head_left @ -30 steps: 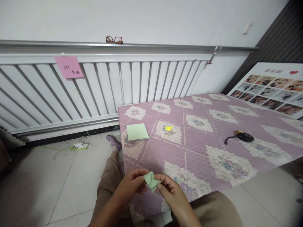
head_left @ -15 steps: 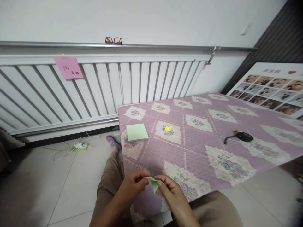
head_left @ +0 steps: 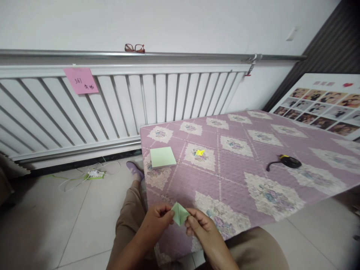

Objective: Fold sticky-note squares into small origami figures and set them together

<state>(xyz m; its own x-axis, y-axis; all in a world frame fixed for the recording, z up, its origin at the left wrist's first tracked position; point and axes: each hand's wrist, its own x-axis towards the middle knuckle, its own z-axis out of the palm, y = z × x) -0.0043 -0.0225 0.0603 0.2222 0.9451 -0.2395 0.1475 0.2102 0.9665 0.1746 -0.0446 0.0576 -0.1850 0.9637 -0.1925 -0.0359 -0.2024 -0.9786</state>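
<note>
A small light green folded paper (head_left: pixel 180 214) is held up between both hands over the near left edge of the table, showing a diamond shape with a crease down its middle. My left hand (head_left: pixel 158 222) pinches its left corner between thumb and fingers. On the right corner, my right hand (head_left: pixel 201 225) has a similar pinch. Farther back lies a square stack of light green paper (head_left: pixel 163 157) near the table's left edge. To the right of that stack sits a small yellow folded paper (head_left: pixel 200 152).
The table (head_left: pixel 197 180) has a purple floral cloth. A black and yellow object (head_left: pixel 290 162) with a strap lies toward the right. Behind stand a radiator (head_left: pixel 165 95) with a pink note (head_left: pixel 81 80), glasses (head_left: pixel 135 48) on a pipe, and a photo board (head_left: pixel 323 103).
The green paper has been turned and spread from a narrow, downward-pointing shape to a diamond facing me. Both hands have shifted slightly and still grip it.
</note>
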